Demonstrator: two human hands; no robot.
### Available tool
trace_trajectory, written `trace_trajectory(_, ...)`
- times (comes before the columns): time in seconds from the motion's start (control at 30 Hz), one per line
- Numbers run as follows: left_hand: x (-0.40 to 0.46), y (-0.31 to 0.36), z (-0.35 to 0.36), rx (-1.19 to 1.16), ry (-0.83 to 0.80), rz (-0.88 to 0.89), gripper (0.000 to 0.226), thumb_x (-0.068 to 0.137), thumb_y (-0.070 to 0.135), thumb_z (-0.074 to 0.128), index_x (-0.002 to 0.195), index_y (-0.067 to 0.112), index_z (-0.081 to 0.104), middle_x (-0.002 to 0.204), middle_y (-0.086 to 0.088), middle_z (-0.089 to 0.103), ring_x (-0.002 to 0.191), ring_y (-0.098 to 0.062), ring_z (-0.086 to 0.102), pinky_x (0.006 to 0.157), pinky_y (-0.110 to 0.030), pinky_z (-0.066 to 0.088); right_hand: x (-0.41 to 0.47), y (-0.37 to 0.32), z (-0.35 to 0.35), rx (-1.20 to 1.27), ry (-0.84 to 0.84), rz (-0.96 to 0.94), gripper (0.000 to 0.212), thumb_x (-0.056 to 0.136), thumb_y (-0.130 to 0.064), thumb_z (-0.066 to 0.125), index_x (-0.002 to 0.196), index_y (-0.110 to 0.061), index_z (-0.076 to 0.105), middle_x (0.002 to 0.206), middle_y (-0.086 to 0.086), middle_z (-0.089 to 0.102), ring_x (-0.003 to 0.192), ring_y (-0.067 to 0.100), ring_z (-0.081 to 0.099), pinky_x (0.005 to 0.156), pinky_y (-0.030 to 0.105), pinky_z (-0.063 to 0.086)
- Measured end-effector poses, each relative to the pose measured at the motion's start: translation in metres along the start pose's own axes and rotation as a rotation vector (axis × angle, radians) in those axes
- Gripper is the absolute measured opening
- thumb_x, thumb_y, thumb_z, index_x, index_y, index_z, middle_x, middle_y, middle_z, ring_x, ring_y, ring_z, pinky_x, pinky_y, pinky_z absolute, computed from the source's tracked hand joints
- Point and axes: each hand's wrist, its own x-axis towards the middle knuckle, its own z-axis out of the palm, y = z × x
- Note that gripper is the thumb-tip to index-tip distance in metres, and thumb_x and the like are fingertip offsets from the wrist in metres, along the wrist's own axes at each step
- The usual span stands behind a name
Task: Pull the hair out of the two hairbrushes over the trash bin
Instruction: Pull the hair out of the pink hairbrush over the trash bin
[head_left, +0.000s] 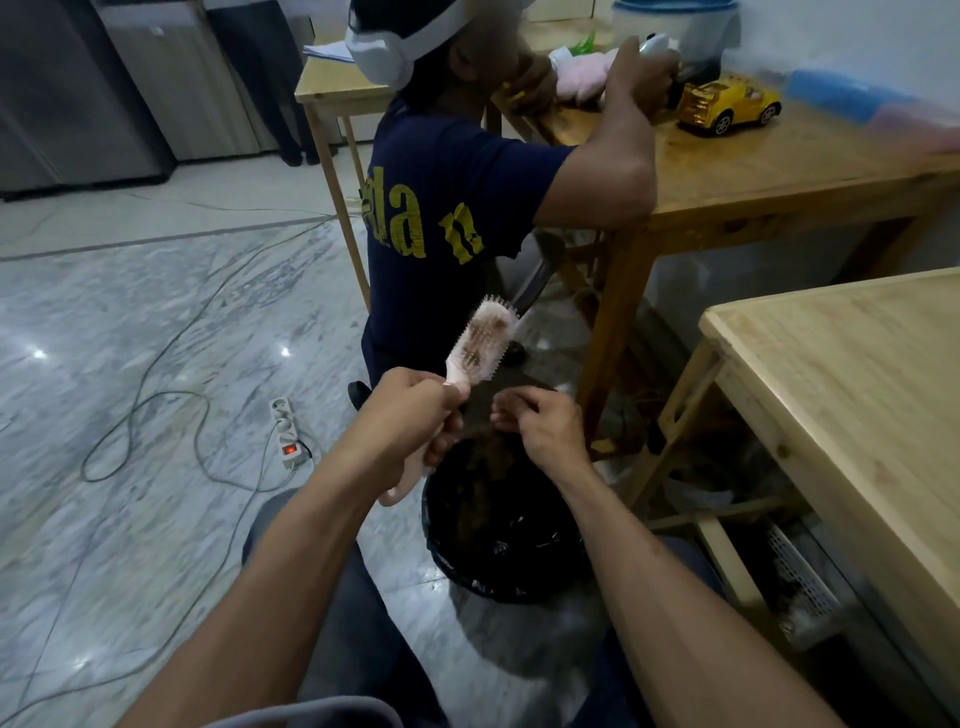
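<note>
L hand (410, 415) fisted on pink hairbrush (480, 340) handle | R hand (540, 428) pinched, contents unclear, beside brush | both above bin (498, 566)

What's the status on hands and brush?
Left hand gripping pink hairbrush by handle, hair still matted in bristles. Right hand pinched over trash bin. Nothing blocking.

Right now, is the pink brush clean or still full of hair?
Still hairy. The pink brush, held in the left hand, has a brown clump matted among its bristles above the trash bin.
</note>
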Motion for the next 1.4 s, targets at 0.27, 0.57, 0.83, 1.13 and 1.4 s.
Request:
trace_trajectory(0.27, 0.001, 0.000, -0.010, 0.032, 0.013, -0.037, 0.012, 0.099, 0.006, 0.055, 0.092, -0.002, 0.061, 0.067, -0.012, 0.048, 0.043, -0.016, 0.034, 0.039, -0.024, 0.025, -0.012, 0.017, -0.021, -0.106, -0.215, 0.023, 0.043, 0.090, -0.013, 0.071, 0.128, -0.033, 0.064, 0.126, -0.011, 0.063, 0.117, 0.013, 0.062, 0.092, 0.030, 0.052)
trace_trajectory(0.57, 0.013, -0.025, 0.004, 0.023, -0.036, -0.050, 0.011, 0.099, 0.008, 0.056, 0.093, 0.001, 0.061, 0.068, -0.012, 0.048, 0.043, -0.015, 0.036, 0.041, -0.023, 0.026, -0.005, 0.028, -0.019, -0.395, -0.159, 0.091, 0.014, 0.097, -0.011, 0.068, 0.098, -0.010, 0.082, 0.082, 0.003, 0.078, 0.073, 0.011, 0.071, 0.076, 0.032, 0.062)
trace_trajectory(0.83, 0.022, -0.050, 0.005, 0.102, 0.020, -0.026, 0.021, 0.100, 0.016, 0.057, 0.082, 0.004, 0.059, 0.067, -0.012, 0.050, 0.043, -0.016, 0.036, 0.043, -0.025, 0.025, -0.004, -0.006, -0.032, 0.173, 0.048, 0.092, 0.017, 0.097, -0.013, 0.067, 0.112, -0.022, 0.073, 0.099, 0.005, 0.075, 0.084, 0.015, 0.071, 0.071, 0.025, 0.056)
trace_trajectory(1.13, 0.025, -0.074, 0.016, 0.300, 0.005, 0.022, 0.031, 0.095, 0.025, 0.058, 0.082, -0.002, 0.066, 0.060, -0.010, 0.053, 0.048, -0.020, 0.041, 0.048, -0.030, 0.029, -0.013, -0.032, -0.030, -0.139, 0.007, -0.150, 0.008, 0.081, -0.027, 0.087, 0.088, -0.026, 0.082, 0.075, -0.008, 0.078, 0.076, 0.010, 0.075, 0.072, 0.024, 0.063)
trace_trajectory(1.4, 0.019, -0.086, -0.005, 0.283, 0.063, -0.023, 0.032, 0.093, 0.022, 0.058, 0.085, -0.008, 0.065, 0.065, -0.014, 0.052, 0.045, -0.019, 0.037, 0.049, -0.031, 0.026, -0.006, -0.033, -0.051, -0.316, 0.331, 0.146, 0.015, 0.102, -0.027, 0.062, 0.106, -0.017, 0.073, 0.100, 0.002, 0.069, 0.100, 0.020, 0.064, 0.090, 0.033, 0.049)
